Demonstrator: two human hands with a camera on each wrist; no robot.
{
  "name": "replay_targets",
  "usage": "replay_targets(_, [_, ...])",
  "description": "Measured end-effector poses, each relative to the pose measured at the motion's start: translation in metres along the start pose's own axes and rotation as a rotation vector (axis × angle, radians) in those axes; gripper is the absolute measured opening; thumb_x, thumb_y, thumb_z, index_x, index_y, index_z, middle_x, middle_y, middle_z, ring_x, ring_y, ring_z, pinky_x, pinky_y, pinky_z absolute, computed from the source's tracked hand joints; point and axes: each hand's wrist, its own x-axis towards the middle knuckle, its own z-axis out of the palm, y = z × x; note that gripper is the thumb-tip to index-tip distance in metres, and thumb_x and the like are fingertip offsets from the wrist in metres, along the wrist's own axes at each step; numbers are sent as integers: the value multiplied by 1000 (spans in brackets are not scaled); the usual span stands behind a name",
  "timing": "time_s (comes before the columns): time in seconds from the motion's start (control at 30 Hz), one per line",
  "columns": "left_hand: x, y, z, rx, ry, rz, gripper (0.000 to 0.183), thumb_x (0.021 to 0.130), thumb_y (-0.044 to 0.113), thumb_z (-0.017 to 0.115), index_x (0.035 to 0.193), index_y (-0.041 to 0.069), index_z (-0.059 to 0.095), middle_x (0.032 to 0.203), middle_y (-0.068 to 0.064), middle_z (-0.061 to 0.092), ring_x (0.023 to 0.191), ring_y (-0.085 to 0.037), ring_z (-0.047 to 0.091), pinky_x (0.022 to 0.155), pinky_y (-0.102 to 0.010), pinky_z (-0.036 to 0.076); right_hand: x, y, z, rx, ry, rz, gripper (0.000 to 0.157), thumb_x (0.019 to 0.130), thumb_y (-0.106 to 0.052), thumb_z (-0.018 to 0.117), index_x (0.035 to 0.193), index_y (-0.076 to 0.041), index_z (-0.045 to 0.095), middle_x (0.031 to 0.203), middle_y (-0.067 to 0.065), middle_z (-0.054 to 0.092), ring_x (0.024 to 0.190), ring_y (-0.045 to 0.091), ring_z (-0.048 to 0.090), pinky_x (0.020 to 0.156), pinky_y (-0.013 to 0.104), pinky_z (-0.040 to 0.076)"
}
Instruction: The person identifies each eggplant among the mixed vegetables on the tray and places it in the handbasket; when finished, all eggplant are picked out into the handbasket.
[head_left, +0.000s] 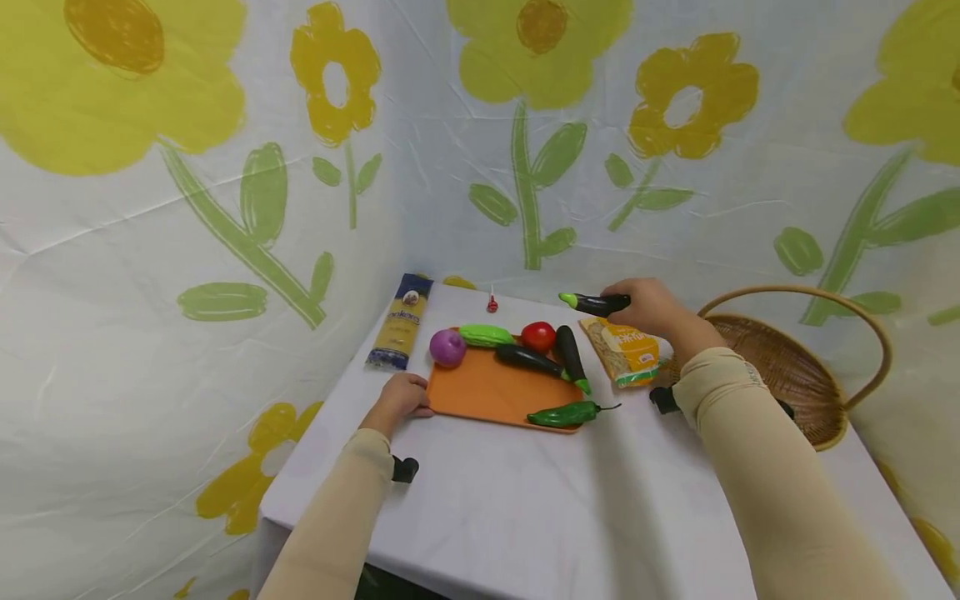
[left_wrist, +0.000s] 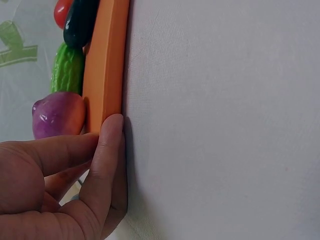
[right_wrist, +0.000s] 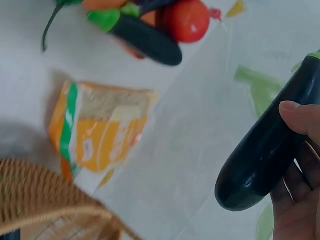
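My right hand (head_left: pixel 654 313) holds a dark eggplant (right_wrist: pixel 260 150) in the air over the back of the table, its green cap pointing left. At the left end of an orange tray (head_left: pixel 480 390), my left hand (head_left: pixel 400 400) pinches the edge between thumb and fingers. On the tray are a purple onion (head_left: pixel 447 348), a green bitter melon (head_left: pixel 486 336), a red tomato (head_left: pixel 538 337) and two more eggplants, one slanting in the middle (head_left: pixel 527 359) and one at the right (head_left: pixel 570 354). A green chili pepper (head_left: pixel 564 414) lies over the front right corner, its stem past the rim.
A wicker basket (head_left: pixel 780 358) with a tall handle stands on the right, beneath my right forearm. Left of it lies an orange and clear food packet (head_left: pixel 624 350). A blue and yellow pasta packet (head_left: pixel 401 321) is at the back left. Behind the tray sits a small red object (head_left: pixel 492 305).
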Motion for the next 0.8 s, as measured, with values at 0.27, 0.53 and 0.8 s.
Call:
replay_targets(0.27, [4, 1, 0, 14, -7, -15, 42, 88, -13, 63, 129, -7, 62, 120, -28, 56, 68, -24, 71, 66, -33, 64, -23, 28, -22, -31, 3, 57, 48, 90, -13, 75, 134, 3, 63, 133, 31, 58, 113, 44, 57, 94, 59, 50])
replay_targets(0.53, [2, 0, 1, 3, -12, -15, 42, 88, -13, 62, 130, -7, 60, 112, -27, 56, 67, -23, 70, 67, -33, 64, -47, 55, -32, -14, 10, 110, 47, 91, -15, 73, 133, 4, 63, 132, 32, 57, 109, 43, 56, 87, 57, 52])
replay_targets(0.8, [1, 1, 2, -3, -21, -5, 43, 87, -14, 62, 130, -9, 59, 112, -27, 57, 68, -22, 71, 68, -33, 64, -71, 90, -40, -28, 25, 119, 47, 84, -12, 78, 128, 4, 66, 120, 30, 64, 103, 42, 60, 87, 58, 52])
